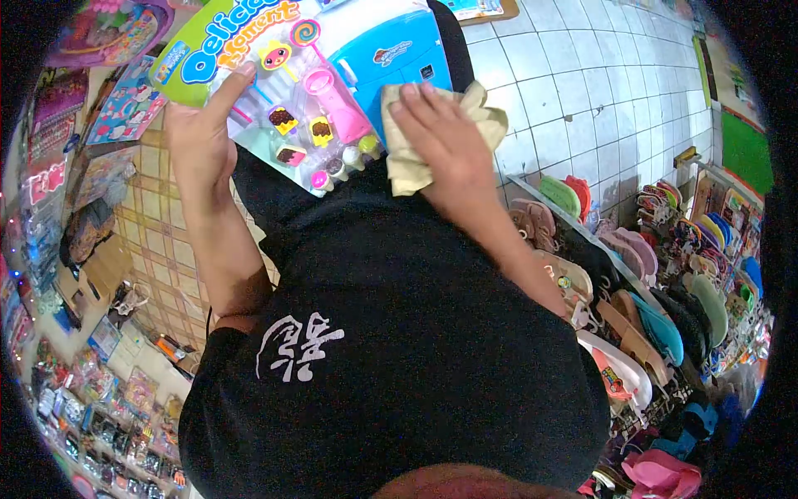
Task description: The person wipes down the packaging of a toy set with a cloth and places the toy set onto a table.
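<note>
A toy package point(258, 91) with "Delicious Moment" on its card lies tilted across the lap. Under its clear plastic are small toy ice creams, a lollipop and a pink toy piece, beside a blue toy box point(391, 62). My left hand point(204, 137) grips the package's left edge, thumb on the front. My right hand point(449, 141) presses a pale yellow cloth point(407, 162) against the lower part of the blue box, fingers bent over the cloth. The package's top runs out of view.
Racks of sandals and slippers point(640, 258) stand on the right, near my right arm. White floor tiles point(582, 83) lie ahead. Shelves of small packaged goods point(108, 407) and a cardboard box point(104, 266) are on the left.
</note>
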Motion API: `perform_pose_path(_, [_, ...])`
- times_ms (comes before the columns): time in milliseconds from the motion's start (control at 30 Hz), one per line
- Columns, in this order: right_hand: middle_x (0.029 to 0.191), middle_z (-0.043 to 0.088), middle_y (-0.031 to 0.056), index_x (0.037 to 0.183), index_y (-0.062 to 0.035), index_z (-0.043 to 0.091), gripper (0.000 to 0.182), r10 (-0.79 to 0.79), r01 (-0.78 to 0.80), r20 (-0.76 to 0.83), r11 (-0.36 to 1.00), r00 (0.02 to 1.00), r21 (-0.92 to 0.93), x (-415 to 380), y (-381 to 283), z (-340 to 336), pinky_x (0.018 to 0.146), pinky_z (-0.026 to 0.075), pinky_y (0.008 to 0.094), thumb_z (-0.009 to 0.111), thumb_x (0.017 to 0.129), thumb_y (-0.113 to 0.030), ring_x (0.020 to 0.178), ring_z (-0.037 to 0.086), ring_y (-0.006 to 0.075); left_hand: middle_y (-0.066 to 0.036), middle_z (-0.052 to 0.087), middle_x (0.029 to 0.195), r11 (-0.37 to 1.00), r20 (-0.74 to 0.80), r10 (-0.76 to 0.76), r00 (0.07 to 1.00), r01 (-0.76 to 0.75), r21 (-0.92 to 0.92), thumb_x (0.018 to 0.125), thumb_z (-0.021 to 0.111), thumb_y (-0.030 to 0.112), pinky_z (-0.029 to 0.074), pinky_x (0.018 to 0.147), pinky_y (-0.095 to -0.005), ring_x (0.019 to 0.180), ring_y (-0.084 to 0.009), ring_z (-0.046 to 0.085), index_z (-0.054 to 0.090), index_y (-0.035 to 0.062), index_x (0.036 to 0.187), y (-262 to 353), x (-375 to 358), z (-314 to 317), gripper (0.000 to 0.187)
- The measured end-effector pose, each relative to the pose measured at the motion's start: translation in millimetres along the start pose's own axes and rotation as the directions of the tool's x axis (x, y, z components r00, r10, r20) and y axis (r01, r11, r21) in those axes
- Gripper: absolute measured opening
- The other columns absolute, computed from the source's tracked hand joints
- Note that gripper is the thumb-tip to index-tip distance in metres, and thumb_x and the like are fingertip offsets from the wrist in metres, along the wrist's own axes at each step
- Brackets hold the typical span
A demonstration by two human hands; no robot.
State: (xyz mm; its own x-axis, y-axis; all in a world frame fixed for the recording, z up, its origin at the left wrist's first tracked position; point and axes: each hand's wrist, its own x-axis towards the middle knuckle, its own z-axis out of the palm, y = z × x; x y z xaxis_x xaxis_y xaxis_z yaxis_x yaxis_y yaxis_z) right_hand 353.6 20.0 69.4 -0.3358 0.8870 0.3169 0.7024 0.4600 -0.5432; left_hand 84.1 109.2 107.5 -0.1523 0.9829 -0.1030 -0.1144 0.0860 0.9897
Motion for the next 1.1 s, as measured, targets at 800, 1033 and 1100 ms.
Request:
perform_pose_path(800, [0.15,0.05,0.0071,0.133,-0.0239,0.063,0.048,-0.351,0.364,0.14,0.928,0.926,-0.079,78.5,-73.7,31.7,0.119,0.023,0.0544,0.056,0.086,-0.015,0.142,0.044,0.0232,-0.018,0.058,0.138,0.751,0.217,-0.278,0.936,0.353,-0.559,0.107,0.041,0.044,0.046,0.107,-0.0448,0.125,-0.0299,0.059,0.046,0.001,0.142,-5.4,-6.4,-25.4,0.056])
perform_pose_path(1033, [0.139,0.058,0.0074,0.125,-0.0232,0.068,0.042,-0.333,0.288,0.444,0.943,0.832,0.167,49.4,-64.9,-15.0,0.118,0.028,0.0527,0.06,0.084,-0.014,0.138,0.048,0.0236,-0.016,0.061,0.133,0.859,0.093,-0.245,0.965,0.26,-0.441,0.106,0.053,0.028,0.051,0.102,-0.0462,0.118,-0.0276,0.063,0.05,-0.0011,0.135,-16.9,8.3,-15.2,0.041])
perform_pose_path(1100, [0.134,0.063,0.0086,0.119,-0.0218,0.071,0.04,-0.328,0.244,0.394,0.937,0.859,0.249,54.6,-60.7,-40.9,0.115,0.033,0.0512,0.066,0.081,-0.013,0.133,0.053,0.0274,-0.017,0.06,0.136,0.883,0.102,-0.25,0.963,0.27,-0.385,0.106,0.051,0.035,0.049,0.105,-0.0467,0.122,-0.0287,0.061,0.047,-0.0003,0.14,-13.3,11.5,-11.7,0.05])
